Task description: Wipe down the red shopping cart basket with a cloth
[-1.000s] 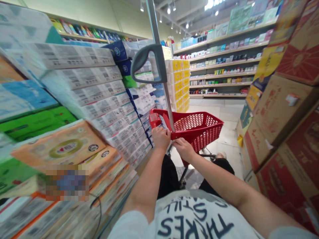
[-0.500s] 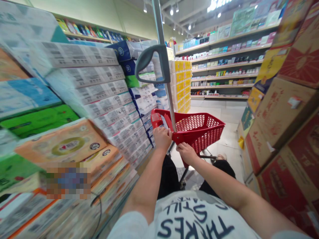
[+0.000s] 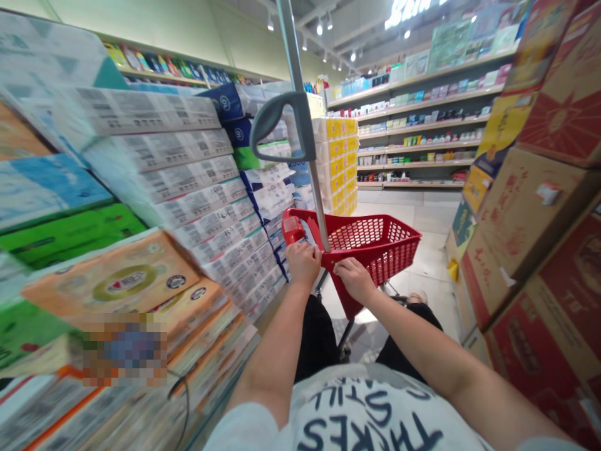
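A red plastic shopping cart (image 3: 375, 241) with a mesh basket stands in front of me in a shop aisle. My left hand (image 3: 303, 263) is closed on the cart's near rim at the left. My right hand (image 3: 354, 279) is closed on the same rim just to the right of it. A grey pole with a loop handle (image 3: 291, 125) rises from the rim between my hands. The basket looks empty as far as I can see into it.
Stacked packs of tissue paper (image 3: 178, 188) wall the left side close by. Red and brown cartons (image 3: 539, 207) are piled on the right. Yellow boxes (image 3: 340, 163) and stocked shelves (image 3: 422, 119) stand ahead across a tiled floor (image 3: 432, 250).
The cart and both hands have hardly moved. The view shifted slightly, and my right hand sits a little higher on the rim than a second ago.
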Demonstrator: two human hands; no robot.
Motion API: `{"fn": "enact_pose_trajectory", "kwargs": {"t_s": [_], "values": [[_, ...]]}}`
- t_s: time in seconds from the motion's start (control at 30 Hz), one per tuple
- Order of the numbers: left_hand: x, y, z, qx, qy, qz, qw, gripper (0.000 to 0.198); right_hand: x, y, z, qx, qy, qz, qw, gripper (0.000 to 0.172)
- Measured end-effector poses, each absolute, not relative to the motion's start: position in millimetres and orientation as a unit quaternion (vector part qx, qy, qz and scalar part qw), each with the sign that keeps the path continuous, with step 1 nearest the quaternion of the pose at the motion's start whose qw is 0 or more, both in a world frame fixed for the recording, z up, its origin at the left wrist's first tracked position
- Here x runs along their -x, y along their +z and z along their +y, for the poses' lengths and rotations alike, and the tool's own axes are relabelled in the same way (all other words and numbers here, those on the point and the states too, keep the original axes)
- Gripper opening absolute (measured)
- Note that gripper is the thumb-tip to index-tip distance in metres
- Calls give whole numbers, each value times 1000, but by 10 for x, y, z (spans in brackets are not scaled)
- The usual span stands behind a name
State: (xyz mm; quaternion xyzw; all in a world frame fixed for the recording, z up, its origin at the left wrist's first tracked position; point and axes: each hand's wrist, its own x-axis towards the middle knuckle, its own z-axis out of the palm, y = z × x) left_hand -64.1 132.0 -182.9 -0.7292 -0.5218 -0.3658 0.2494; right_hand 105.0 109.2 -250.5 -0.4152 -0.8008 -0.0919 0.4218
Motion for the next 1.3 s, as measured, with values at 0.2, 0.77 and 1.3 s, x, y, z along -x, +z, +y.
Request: {"fn": "enact_pose_trajectory", "kwargs": {"t_s": [0.2,0.77,1.3], "values": [[652,-1844,1302,729,-358,-518,268,35,-1010,-2216,1219,415,-69,-734,534,32],[579,-1911,1112,750,-316,-490,313,21,-956,-2101,1384,463,-11,-760,456,27],[681,-2025,1149,724,-363,-481,335,16,-771,-2086,1453,538,50,-746,389,36]]}}
